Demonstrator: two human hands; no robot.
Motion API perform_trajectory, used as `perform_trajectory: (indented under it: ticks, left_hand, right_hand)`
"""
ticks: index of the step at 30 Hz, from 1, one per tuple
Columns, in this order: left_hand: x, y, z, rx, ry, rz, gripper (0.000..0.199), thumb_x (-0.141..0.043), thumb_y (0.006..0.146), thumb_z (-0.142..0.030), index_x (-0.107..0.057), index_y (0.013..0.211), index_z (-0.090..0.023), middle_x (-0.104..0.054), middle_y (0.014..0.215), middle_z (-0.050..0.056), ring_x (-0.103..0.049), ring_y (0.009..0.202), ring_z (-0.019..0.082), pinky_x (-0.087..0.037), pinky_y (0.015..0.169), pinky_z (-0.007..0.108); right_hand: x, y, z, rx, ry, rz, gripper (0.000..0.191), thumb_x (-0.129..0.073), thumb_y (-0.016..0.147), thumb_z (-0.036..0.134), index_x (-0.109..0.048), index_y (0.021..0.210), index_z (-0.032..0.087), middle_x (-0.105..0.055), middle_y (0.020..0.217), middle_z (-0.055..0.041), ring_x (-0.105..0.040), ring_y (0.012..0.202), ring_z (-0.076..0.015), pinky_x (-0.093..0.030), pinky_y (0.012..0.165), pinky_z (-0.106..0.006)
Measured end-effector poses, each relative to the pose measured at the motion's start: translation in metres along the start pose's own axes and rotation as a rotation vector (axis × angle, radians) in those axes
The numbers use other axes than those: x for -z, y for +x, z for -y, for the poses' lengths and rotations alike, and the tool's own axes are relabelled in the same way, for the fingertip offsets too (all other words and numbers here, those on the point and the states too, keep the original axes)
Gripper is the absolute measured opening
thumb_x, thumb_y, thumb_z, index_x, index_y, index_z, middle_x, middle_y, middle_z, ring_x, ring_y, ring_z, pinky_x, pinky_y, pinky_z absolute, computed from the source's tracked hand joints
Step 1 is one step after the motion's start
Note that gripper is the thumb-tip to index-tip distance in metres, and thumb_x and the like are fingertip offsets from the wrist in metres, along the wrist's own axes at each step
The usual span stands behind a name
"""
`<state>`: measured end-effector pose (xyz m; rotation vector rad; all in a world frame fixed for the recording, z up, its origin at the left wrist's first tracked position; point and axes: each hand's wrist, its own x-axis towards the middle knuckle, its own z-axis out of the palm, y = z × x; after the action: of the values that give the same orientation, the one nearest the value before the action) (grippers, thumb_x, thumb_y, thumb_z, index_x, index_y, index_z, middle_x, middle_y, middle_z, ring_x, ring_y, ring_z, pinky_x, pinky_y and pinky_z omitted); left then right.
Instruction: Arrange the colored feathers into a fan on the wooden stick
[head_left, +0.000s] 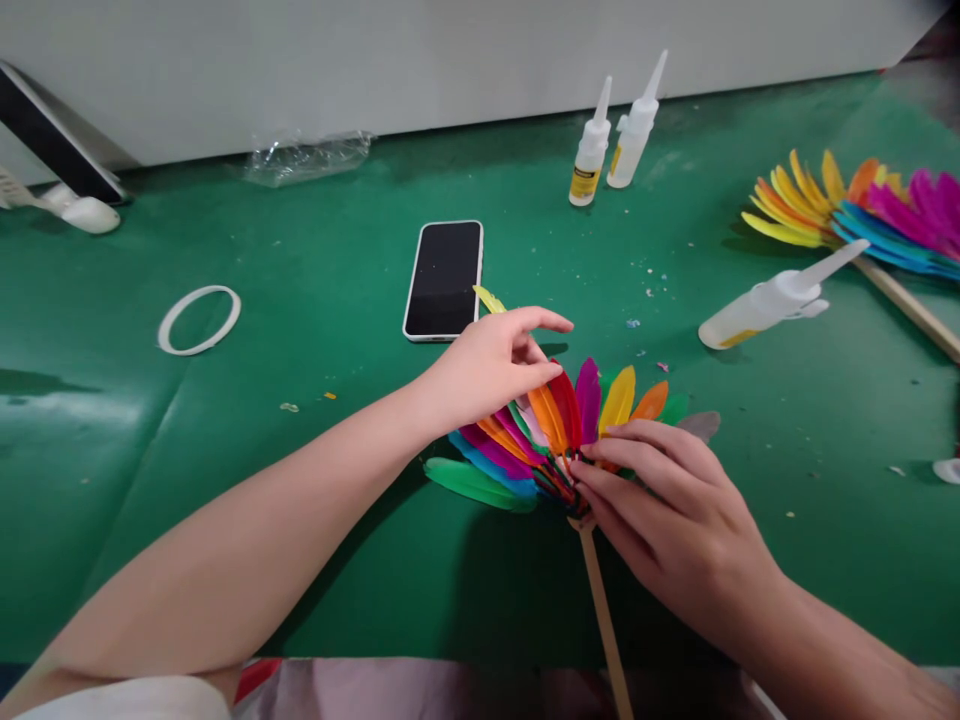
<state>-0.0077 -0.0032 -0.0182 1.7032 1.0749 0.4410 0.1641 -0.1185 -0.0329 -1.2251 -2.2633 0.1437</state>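
Pinches feathers [589,398] near their bases with right hand [686,505], holds left hand [487,365] open above — calls next for light fingertip control.

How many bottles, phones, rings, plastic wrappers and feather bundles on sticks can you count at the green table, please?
Small translucent white plastic bottles with yellow labels: 3
Black-screened rectangular phone with a pale edge: 1
Thin white ring: 1
Crumpled clear plastic wrapper: 1
Multicoloured feather bundles on pale wooden sticks: 2
Total: 8
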Motion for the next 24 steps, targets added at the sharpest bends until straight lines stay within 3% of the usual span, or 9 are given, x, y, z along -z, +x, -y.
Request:
perform_trajectory:
  ticks: [9,24]
  left_hand:
    - [-0.0005,-0.0009,-0.0027,0.031,-0.031,0.074,0.051,-0.063,0.070,-0.027,-0.047,0.118,-0.023,-0.060,0.062,-0.003,-0.057,0.056,0.011,-0.046,0.059,0.024]
    - [0.0006,-0.0009,0.0003,0.007,0.002,0.087,0.047,-0.060,0.069,-0.021,-0.049,0.115,-0.021,-0.052,0.061,-0.004,-0.049,0.054,0.009,-0.041,0.056,0.023]
  right_hand:
    - [-0.0013,-0.0016,-0.0020,0.004,0.028,0.037,0.018,-0.052,0.081,0.014,-0.064,0.094,0.017,-0.063,0.096,-0.0028,-0.050,0.100,-0.0192,-0.041,0.086,-0.035]
    - [-0.0010,0.0016,-0.0006,0.026,-0.015,0.024,0.018,-0.051,0.082,0.016,-0.065,0.092,0.018,-0.064,0.091,-0.0034,-0.053,0.091,-0.0176,-0.043,0.080,-0.034]
